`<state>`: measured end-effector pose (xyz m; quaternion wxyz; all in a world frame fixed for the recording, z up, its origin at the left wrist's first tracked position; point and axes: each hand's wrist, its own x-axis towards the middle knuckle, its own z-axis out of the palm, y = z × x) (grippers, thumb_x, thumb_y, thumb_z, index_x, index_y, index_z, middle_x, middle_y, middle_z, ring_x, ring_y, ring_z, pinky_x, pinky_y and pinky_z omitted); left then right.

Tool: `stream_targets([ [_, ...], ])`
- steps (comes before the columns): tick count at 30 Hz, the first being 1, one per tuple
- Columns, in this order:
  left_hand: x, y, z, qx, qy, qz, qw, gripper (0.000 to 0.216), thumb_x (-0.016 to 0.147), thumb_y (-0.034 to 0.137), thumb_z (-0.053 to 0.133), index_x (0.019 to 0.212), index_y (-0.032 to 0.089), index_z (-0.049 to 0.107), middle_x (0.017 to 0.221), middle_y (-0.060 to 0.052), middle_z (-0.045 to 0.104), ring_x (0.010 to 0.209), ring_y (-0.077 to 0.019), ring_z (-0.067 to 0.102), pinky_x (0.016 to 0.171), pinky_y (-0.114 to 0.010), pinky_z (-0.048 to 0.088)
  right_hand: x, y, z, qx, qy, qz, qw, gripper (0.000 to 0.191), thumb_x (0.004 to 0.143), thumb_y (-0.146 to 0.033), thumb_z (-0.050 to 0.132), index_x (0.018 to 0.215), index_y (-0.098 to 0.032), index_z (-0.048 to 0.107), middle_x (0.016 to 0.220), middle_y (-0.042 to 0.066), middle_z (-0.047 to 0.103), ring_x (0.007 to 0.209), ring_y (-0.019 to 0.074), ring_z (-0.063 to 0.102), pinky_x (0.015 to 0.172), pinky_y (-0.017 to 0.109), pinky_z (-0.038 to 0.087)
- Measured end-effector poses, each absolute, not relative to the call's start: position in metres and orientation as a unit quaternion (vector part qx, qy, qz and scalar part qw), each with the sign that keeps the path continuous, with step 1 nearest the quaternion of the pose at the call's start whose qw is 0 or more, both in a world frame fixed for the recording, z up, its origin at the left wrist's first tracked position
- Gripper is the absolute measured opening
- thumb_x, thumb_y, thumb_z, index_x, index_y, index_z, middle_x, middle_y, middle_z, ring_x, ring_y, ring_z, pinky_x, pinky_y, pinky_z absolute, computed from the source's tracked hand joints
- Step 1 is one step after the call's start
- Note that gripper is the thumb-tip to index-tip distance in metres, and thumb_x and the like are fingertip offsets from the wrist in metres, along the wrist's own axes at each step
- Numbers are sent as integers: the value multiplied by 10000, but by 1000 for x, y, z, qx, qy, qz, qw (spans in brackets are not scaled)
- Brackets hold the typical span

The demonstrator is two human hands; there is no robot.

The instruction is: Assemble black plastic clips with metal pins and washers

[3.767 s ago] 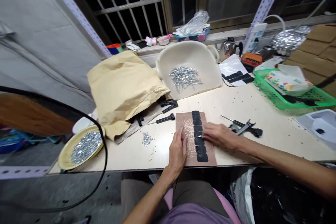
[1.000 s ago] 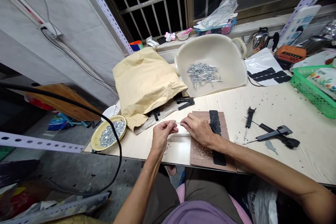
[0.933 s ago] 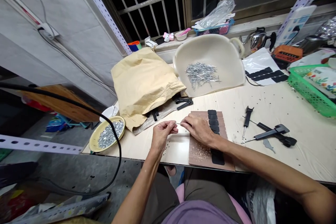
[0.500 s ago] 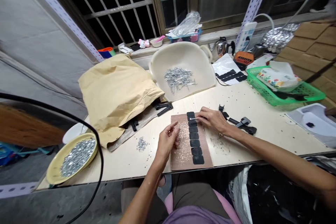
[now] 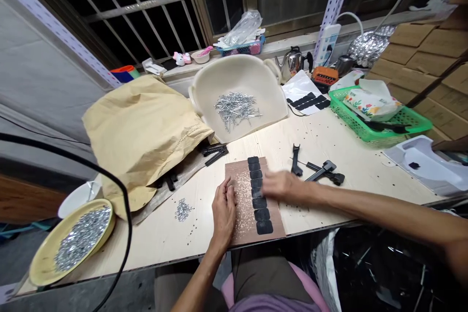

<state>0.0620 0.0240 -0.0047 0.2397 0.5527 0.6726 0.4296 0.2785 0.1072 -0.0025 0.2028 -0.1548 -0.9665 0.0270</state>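
A brown board with a pale, worn, speckled surface lies at the table's front edge. A column of black rounded-square pads runs down its right half. My left hand rests along the board's left edge, fingers loosely stretched, with nothing visible in it. Over the middle pads is my right hand, smeared by motion; its fingertips and anything in them cannot be made out. Several black plastic parts lie right of the board, with a thin metal pin among them.
A white basin holding metal pins stands behind the board. Left are a brown paper bag, a small pile of metal bits and a yellow dish of metal pieces. A green basket sits right.
My right hand has moved down the column from the upper pads, where a thin metal pin showed at its fingers. My left hand has shifted to the board's left edge. The view has swung right.
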Motion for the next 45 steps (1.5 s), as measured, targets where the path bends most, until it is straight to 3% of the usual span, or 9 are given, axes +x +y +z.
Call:
stream_targets([
  [3,63,25,-5,554,674,431,230,382,902,380,420,1217,200,541,938,-77,640,838,-191,601,751,-340,483,275,125,-3,-262,-937,6,230,308,956,-181,318,772,-135,560,678,18,510,644,111,424,470,204,354],
  [7,64,26,-5,559,677,423,223,375,907,369,409,1216,198,535,974,-83,636,866,-196,598,773,-352,481,273,135,-13,-116,-973,26,200,303,953,-142,310,806,-159,574,678,-12,519,632,92,419,486,182,369],
  [12,65,26,-4,573,673,416,211,365,914,350,394,1216,196,530,1045,-95,624,907,-200,593,806,-363,474,275,152,-9,-262,-938,10,226,313,963,-214,332,791,-130,581,722,25,539,683,109,444,501,195,369],
  [17,65,26,-5,581,674,409,203,364,918,337,385,1225,196,522,1022,-94,628,911,-203,594,805,-369,476,273,141,-8,-105,-977,30,183,327,970,-166,283,799,-148,561,722,2,531,684,97,427,537,195,355],
  [24,65,25,-5,591,673,395,205,369,926,325,366,1246,202,501,1052,-96,620,976,-212,589,835,-380,475,271,180,-3,-263,-945,4,197,371,974,-296,305,778,-151,584,786,49,554,791,146,451,580,235,346],
  [31,66,25,-4,590,677,389,205,343,932,276,352,1229,183,497,1211,-107,571,1129,-208,530,961,-386,419,279,111,13,-58,-986,67,143,349,964,-159,283,770,-172,573,723,17,544,685,127,439,557,244,337],
  [33,66,24,-4,587,677,389,216,340,935,268,344,1226,178,496,1214,-106,568,1139,-197,522,979,-373,406,304,106,13,-111,-979,94,145,303,959,-175,306,854,-170,591,781,49,565,728,143,468,621,264,379],
  [39,67,19,-3,568,652,434,252,307,928,276,377,1178,208,543,1143,-83,599,1063,-184,560,922,-343,440,374,137,19,-259,-959,4,112,246,923,-369,436,895,-231,638,824,38,602,777,166,527,654,286,395],
  [45,14,9,4,507,692,471,208,259,892,321,457,1054,198,618,954,-75,622,828,-178,606,727,-300,483,268,160,45,-244,-949,-72,184,267,931,-353,429,963,-215,655,972,69,665,897,202,523,729,334,371],
])
